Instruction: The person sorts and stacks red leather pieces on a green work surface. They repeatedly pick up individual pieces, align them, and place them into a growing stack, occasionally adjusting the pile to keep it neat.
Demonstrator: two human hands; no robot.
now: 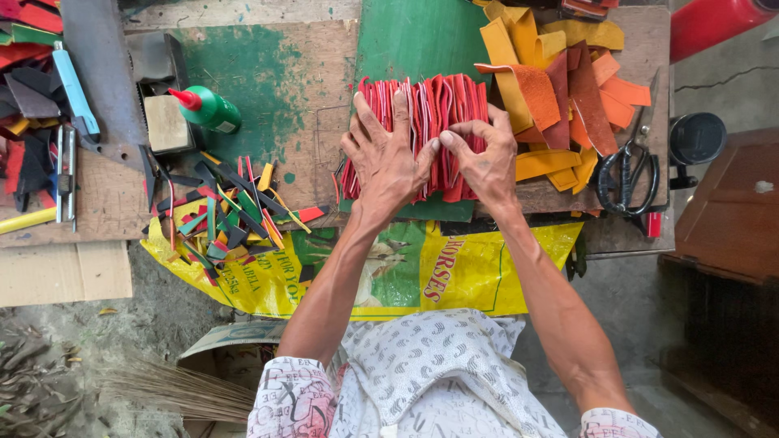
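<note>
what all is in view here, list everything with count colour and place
red strips: a fanned stack, too many to count, red, centre of the board under both hands
leather pieces: a loose pile, yellow, orange and brown, right of the stack
scissors: one, black, right edge of the board
glue bottle: one, green with red nozzle, lying left of centre
offcuts: a heap, black, green, red and yellow, lower left
sack: one, yellow and green, hanging off the front edge
saw: one, grey blade, far left
broom: one, straw-coloured, on the ground lower left
left hand: flat on the red strips
right hand: fingertips pinching into the red strips
</note>
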